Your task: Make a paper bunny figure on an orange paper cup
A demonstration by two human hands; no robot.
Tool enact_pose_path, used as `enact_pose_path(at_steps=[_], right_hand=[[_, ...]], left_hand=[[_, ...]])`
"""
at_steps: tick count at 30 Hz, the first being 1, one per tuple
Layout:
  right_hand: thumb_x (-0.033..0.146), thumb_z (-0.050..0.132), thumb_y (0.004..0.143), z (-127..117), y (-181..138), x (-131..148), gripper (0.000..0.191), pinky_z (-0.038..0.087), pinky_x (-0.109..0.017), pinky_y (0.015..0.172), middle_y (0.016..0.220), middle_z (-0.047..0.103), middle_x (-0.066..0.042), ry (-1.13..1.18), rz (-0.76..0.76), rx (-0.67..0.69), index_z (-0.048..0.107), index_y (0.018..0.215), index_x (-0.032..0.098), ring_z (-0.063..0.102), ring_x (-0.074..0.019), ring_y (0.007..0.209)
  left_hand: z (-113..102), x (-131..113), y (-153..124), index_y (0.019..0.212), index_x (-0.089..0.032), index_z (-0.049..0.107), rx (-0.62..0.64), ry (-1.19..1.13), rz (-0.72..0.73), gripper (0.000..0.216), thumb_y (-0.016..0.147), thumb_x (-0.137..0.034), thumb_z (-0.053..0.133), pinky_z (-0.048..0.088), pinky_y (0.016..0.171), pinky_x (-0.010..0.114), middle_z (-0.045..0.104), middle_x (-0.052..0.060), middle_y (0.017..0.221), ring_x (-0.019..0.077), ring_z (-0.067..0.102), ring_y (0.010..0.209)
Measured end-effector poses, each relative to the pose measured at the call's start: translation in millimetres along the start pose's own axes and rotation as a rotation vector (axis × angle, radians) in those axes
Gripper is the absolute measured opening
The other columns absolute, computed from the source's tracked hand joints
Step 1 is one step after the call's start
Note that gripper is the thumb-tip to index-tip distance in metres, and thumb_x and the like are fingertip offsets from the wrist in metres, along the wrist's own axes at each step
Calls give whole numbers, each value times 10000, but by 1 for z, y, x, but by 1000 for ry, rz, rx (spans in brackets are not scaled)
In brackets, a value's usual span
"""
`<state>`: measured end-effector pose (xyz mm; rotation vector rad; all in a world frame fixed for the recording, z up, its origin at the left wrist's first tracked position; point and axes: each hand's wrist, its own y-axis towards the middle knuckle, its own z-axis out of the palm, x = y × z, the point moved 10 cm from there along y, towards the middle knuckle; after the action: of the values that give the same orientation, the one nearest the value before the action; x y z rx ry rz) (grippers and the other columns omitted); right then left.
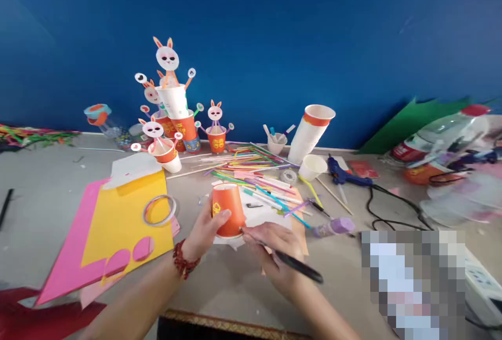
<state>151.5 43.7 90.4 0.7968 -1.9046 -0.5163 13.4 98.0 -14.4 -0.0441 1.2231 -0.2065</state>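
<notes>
An orange paper cup (231, 206) with yellow lettering is held upside down, its wide rim toward me. My left hand (204, 233) grips it from the left, thumb pressed on its side. In my right hand (276, 251) is a slim, black, pen-like tool (300, 267). Its front end meets the cup near the lower right rim; the exact kind of tip is too small to make out. White paper (262, 214) lies beneath and behind the cup.
Rabbit-faced cup figures (168, 102) stand against the blue wall. Behind the cup lie colourful straws and markers (251, 165). Yellow card (129, 209) and a tape roll (159, 210) are at left. Stacked cups (308, 136), a blue glue gun (345, 175) and a bottle (435, 131) are at right.
</notes>
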Motion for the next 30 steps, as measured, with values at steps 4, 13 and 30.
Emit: enact_pose_path(at_steps=[4,13,30], right_hand=[[126,559,928,-1,1,4,190,546,-289,623,774,753,-65,29,-60,1,685,1054,192,694,-177,673],[167,609,909,2,-18,-22,110,507,-262,580,683,703,-26,172,313,-145,710,881,199,643,-154,606],[341,628,910,11,-34,-59,227,508,-243,553,662,700,-36,526,705,-240,729,804,168,640,-148,586]], left_hand=[[5,1,-1,1166,-174,503,32,45,12,504,794,-472,670,577,660,345,721,50,846,232,714,724],[-3,-37,-19,1285,-172,429,-44,410,514,661,740,-370,746,543,843,448,664,141,1087,287,668,944],[18,-52,-20,1221,-217,552,135,302,655,538,793,-504,704,540,888,493,642,131,1145,321,652,1035]])
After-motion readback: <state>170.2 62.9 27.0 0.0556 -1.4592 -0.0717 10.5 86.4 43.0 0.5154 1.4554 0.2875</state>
